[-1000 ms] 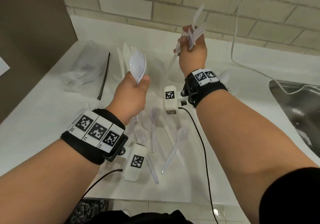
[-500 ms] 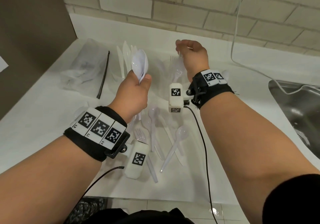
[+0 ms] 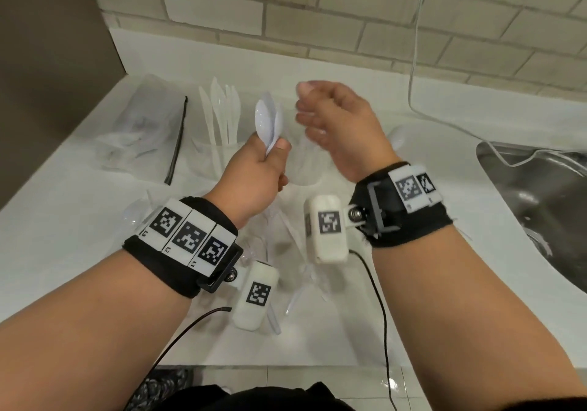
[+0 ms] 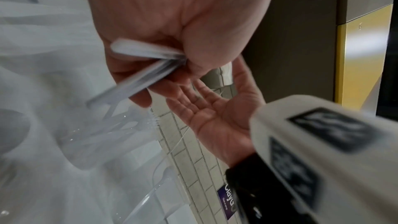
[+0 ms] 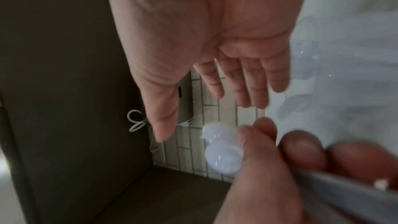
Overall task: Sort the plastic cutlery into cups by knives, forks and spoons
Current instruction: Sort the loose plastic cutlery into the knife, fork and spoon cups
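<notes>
Head view: the left hand [image 3: 254, 178] is clamped on a bunch of clear plastic spoons [image 3: 268, 121], bowls up, above the tabletop's [image 3: 63, 220] far middle; the right hand [image 3: 343, 131] hovers alongside, fingers relaxed and apart, empty.

Left wrist view: spoon handles point toward the clear plastic cup of forks [image 4: 103, 135].

Right wrist view: spoon bowls show blurred. Best keep the handles bunched and lower them into an unfilled cup.

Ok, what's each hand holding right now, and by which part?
The left hand grips a bunch of spoons by their handles, bowls pointing up. The right hand holds nothing; its fingers are relaxed and spread.
</notes>
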